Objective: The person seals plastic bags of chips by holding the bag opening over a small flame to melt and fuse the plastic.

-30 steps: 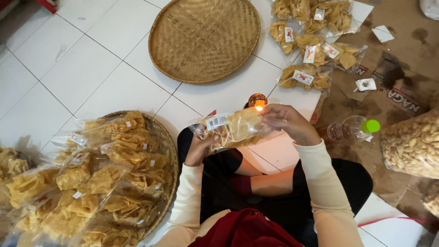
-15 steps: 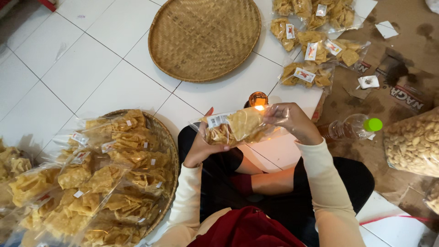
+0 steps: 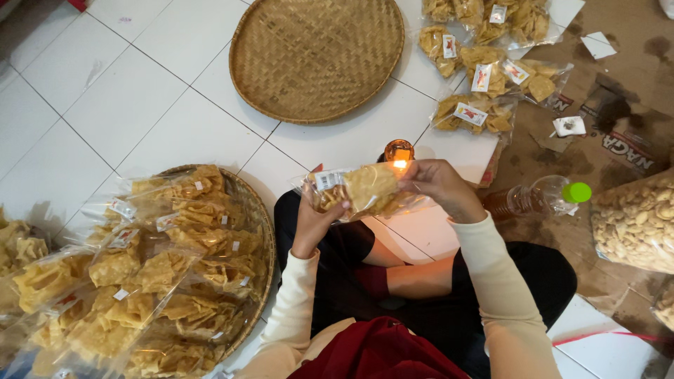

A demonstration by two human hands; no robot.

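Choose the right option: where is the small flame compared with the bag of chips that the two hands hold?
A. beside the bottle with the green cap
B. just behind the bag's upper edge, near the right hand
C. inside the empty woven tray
B: the flame glows just above the bag of chips, close to the right hand; the left hand holds the other end.

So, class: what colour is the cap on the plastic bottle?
Bright green cap on the clear plastic bottle, seen best in the head view.

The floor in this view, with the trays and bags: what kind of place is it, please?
Probably a home workshop for packing snacks. Filled chip bags heap a woven tray, another round tray lies on white tiles, and both hands hold a bag near a small flame.
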